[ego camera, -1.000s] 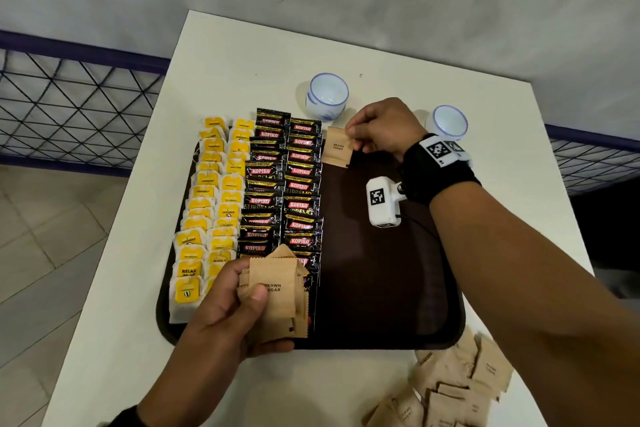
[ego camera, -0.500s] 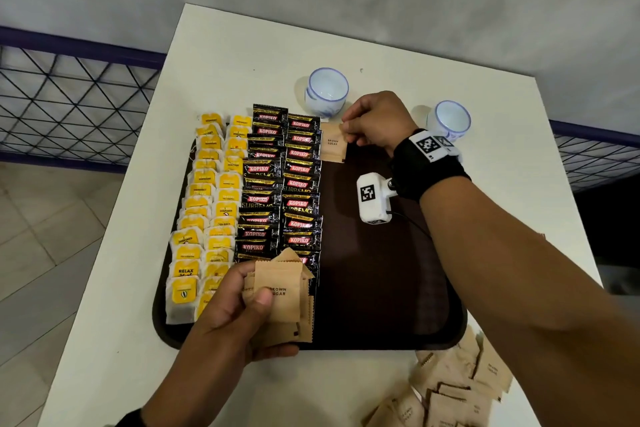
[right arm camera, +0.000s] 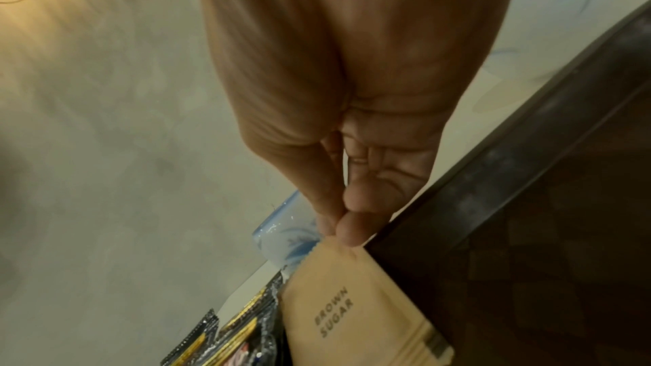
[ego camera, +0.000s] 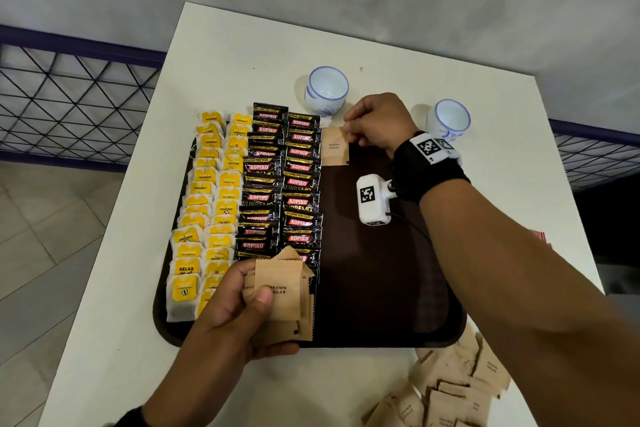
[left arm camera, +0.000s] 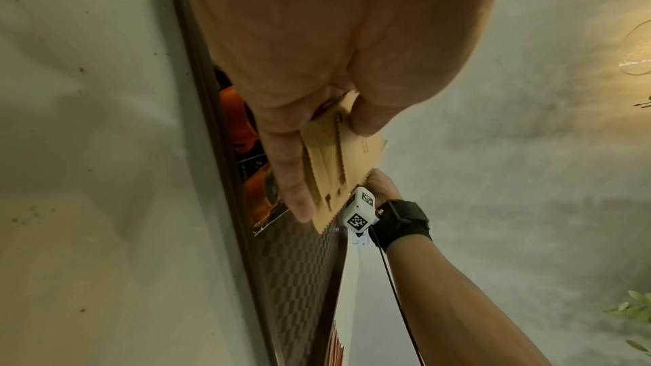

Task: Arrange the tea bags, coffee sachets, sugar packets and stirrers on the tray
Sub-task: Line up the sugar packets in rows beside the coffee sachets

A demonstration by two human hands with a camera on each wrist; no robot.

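Brown paper, the sugar packet (ego camera: pixel 334 146) lies at the far edge of the dark tray (ego camera: pixel 381 288), just beside the black coffee sachets (ego camera: pixel 282 180); the right hand (ego camera: pixel 377 123) pinches its top corner between thumb and fingertips (right arm camera: pixel 349 228). The left hand (ego camera: pixel 235 308) grips a fanned stack of sugar packets (ego camera: pixel 282 295) over the tray's near edge, thumb pressed on top. Yellow tea bags (ego camera: pixel 207 204) fill two columns at the left. On the white desk (ego camera: pixel 225 52) stand two cups (ego camera: pixel 326 90), and loose packets (ego camera: pixel 450 392) lie at the near right.
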